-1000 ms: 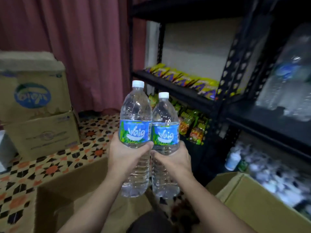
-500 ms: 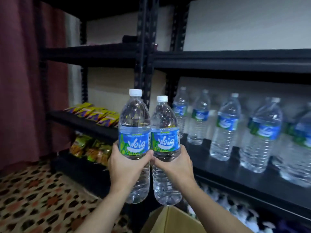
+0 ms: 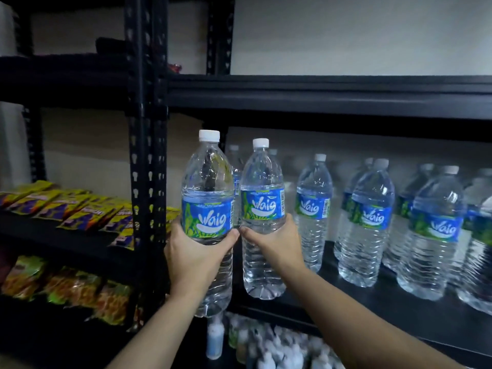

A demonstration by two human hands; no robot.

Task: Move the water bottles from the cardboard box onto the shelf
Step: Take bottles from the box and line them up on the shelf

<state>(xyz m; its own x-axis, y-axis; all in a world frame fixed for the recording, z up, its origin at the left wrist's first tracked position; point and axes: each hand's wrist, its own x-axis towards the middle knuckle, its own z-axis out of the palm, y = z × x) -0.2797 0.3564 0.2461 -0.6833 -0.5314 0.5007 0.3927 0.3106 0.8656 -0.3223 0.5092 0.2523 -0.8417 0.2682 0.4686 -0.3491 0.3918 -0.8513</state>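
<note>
Head view: left bottle (image 3: pixel 206 209) is gripped by the left hand (image 3: pixel 197 259), fingers wrapped round it below the label; right bottle (image 3: pixel 262 209) is gripped likewise by the right hand (image 3: pixel 277 243). Both are held upright at the shelf's (image 3: pixel 372 310) front-left corner, forearms extended forward, thumbs nearly touching. Bases should be lifted clear of the front edge, then set down upright in the gap beside the standing row (image 3: pixel 370 222), not knocked against it.

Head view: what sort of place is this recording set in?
Likely a small shop or stockroom: black metal shelving holds rows of clear plastic water bottles and yellow-and-purple snack packets.
</note>
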